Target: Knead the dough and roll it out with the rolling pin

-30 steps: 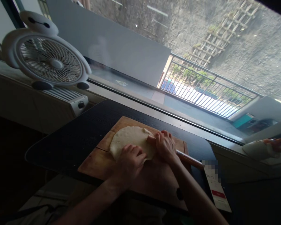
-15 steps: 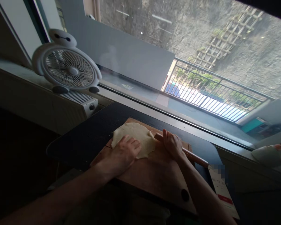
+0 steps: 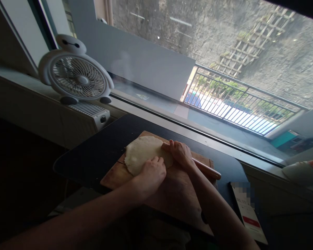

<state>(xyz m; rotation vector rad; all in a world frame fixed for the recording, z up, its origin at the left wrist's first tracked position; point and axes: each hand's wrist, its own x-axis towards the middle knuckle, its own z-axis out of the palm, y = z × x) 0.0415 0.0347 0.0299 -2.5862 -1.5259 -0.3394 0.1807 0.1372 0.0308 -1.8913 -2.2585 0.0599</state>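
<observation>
A thin, uneven round of pale dough [image 3: 142, 151] lies on a wooden cutting board [image 3: 172, 198]. My right hand [image 3: 181, 152] is closed around a wooden rolling pin [image 3: 207, 169]. One end of the pin rests over the dough's right edge; the other sticks out toward the lower right. My left hand [image 3: 152, 175] lies at the dough's near right edge, fingers slightly bent and resting on it. Its fingertips are partly hidden, and nothing shows lifted in it.
The board sits on a dark table [image 3: 94, 152] beside a window. A phone [image 3: 247, 211] with a lit screen lies at the table's right side. Beyond the left edge, a white fan [image 3: 80, 78] stands on a heater [image 3: 94, 113]. A whitish object [image 3: 298, 173] is at the far right.
My left hand has moved right across the dough, from its middle to its near right edge. My right hand has shifted left with the rolling pin, whose end now overlaps the dough.
</observation>
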